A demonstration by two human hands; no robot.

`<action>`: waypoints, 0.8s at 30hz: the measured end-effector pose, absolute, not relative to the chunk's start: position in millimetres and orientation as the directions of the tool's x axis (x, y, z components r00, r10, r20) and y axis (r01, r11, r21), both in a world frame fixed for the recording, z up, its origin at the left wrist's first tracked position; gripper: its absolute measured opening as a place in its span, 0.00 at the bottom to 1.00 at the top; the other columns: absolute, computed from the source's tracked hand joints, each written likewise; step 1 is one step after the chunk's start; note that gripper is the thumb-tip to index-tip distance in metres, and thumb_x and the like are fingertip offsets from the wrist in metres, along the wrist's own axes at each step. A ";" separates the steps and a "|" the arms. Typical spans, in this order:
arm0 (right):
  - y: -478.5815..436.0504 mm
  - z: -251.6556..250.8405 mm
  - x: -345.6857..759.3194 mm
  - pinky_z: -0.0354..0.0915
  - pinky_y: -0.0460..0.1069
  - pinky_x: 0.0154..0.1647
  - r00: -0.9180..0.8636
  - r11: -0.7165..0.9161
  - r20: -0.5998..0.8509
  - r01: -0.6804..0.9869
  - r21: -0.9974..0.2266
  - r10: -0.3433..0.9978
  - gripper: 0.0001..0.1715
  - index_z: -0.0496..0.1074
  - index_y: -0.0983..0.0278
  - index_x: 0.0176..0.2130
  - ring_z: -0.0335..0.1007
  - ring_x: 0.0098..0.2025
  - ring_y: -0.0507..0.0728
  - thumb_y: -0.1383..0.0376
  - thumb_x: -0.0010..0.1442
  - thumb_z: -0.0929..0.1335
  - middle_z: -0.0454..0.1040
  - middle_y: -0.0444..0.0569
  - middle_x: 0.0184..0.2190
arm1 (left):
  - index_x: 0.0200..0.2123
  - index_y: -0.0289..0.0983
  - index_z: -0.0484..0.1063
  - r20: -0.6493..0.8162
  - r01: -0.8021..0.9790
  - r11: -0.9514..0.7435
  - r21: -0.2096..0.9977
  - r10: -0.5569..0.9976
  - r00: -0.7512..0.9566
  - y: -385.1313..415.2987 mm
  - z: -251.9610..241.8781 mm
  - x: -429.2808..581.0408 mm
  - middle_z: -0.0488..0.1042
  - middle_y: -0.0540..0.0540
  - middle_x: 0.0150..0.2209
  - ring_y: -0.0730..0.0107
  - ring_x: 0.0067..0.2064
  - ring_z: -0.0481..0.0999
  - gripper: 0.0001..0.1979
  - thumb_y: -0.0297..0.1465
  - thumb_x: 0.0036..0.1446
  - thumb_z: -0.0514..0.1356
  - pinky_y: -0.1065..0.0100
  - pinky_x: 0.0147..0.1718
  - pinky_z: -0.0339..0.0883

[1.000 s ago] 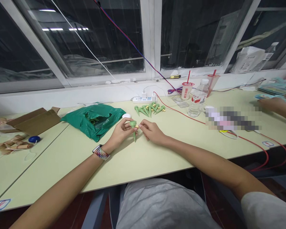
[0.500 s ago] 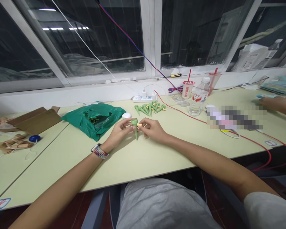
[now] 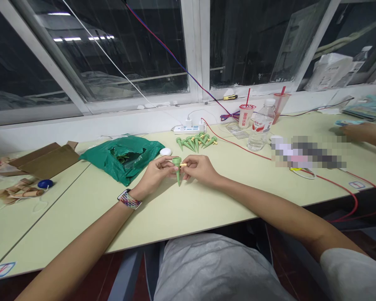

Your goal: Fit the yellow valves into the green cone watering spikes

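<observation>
My left hand (image 3: 156, 172) is closed around a green plant watering spike (image 3: 177, 161), which stands upright, its narrow tip pointing down at the table. From the right, my right hand (image 3: 202, 169) pinches a small yellow valve (image 3: 183, 164) at the spike's side, just below its wide cap. Whether the valve sits fully in the spike is hidden by my fingers. Several more green spikes (image 3: 195, 144) with yellow valves lie in a heap beyond my hands. A torn green plastic bag (image 3: 113, 163) lies to the left, with green pieces inside.
A white round object (image 3: 166, 152) lies beside the bag. Farther back are a power strip (image 3: 188, 129), a red cable, a paper cup (image 3: 246, 117) and a water bottle (image 3: 260, 127). A cardboard box (image 3: 47, 158) and wooden toys (image 3: 20, 190) lie left. Another person's hand (image 3: 360, 133) is far right.
Both hands keep their hold on the spike and its yellow valve, with barely any finger movement. The view has shifted slightly.
</observation>
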State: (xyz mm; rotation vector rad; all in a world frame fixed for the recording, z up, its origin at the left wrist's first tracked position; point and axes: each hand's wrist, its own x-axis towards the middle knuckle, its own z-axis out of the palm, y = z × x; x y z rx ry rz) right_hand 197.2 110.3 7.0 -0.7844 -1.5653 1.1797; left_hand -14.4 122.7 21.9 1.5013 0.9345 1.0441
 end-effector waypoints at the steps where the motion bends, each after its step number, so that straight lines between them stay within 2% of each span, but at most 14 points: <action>1: 110.0 8.0 196.6 0.78 0.50 0.30 -0.304 0.310 0.317 -0.070 -0.948 0.899 0.08 0.76 0.64 0.34 0.81 0.26 0.57 0.61 0.56 0.72 0.79 0.44 0.23 | 0.51 0.38 0.79 0.145 0.037 -0.165 0.986 0.937 0.317 122.7 22.6 -14.2 0.80 0.46 0.33 0.62 0.36 0.82 0.27 0.37 0.48 0.77 0.61 0.38 0.81; 8: 107.5 13.9 197.0 0.78 0.50 0.28 -0.317 0.263 0.292 -0.133 -0.956 0.902 0.08 0.75 0.65 0.32 0.81 0.26 0.58 0.62 0.54 0.73 0.79 0.45 0.22 | 0.47 0.38 0.80 0.196 0.092 -0.232 0.968 0.935 0.296 120.3 27.7 -11.6 0.80 0.47 0.34 0.63 0.37 0.82 0.24 0.37 0.47 0.78 0.62 0.40 0.80; 13: 110.0 11.1 199.9 0.78 0.50 0.30 -0.325 0.340 0.347 -0.081 -0.937 0.880 0.07 0.76 0.64 0.34 0.82 0.27 0.58 0.62 0.55 0.72 0.79 0.45 0.23 | 0.45 0.38 0.80 0.171 0.076 -0.202 0.976 0.938 0.302 117.7 30.2 -9.5 0.80 0.47 0.33 0.62 0.36 0.81 0.23 0.39 0.47 0.77 0.61 0.38 0.80; 17: 111.0 10.3 199.0 0.77 0.50 0.30 -0.335 0.316 0.324 -0.080 -0.945 0.885 0.06 0.75 0.64 0.33 0.82 0.27 0.58 0.63 0.56 0.72 0.79 0.44 0.23 | 0.44 0.39 0.80 0.192 0.093 -0.228 0.969 0.936 0.294 118.3 29.1 -9.0 0.79 0.47 0.33 0.63 0.37 0.80 0.22 0.38 0.47 0.78 0.62 0.39 0.79; 21: 112.0 13.5 199.7 0.73 0.47 0.26 -0.337 0.357 0.334 0.005 -0.934 0.880 0.06 0.71 0.62 0.32 0.79 0.25 0.55 0.63 0.57 0.71 0.79 0.43 0.24 | 0.47 0.39 0.81 0.186 0.040 -0.210 0.977 0.926 0.330 121.7 24.0 -9.2 0.77 0.48 0.34 0.65 0.38 0.79 0.21 0.38 0.50 0.76 0.66 0.40 0.76; 24: 116.1 17.0 204.0 0.70 0.46 0.24 -0.335 0.368 0.321 0.087 -0.926 0.886 0.10 0.71 0.61 0.37 0.76 0.25 0.53 0.58 0.60 0.72 0.79 0.42 0.28 | 0.50 0.38 0.81 0.147 0.009 -0.162 0.987 0.913 0.381 123.2 22.5 -9.8 0.79 0.45 0.38 0.66 0.37 0.79 0.21 0.38 0.53 0.74 0.65 0.41 0.75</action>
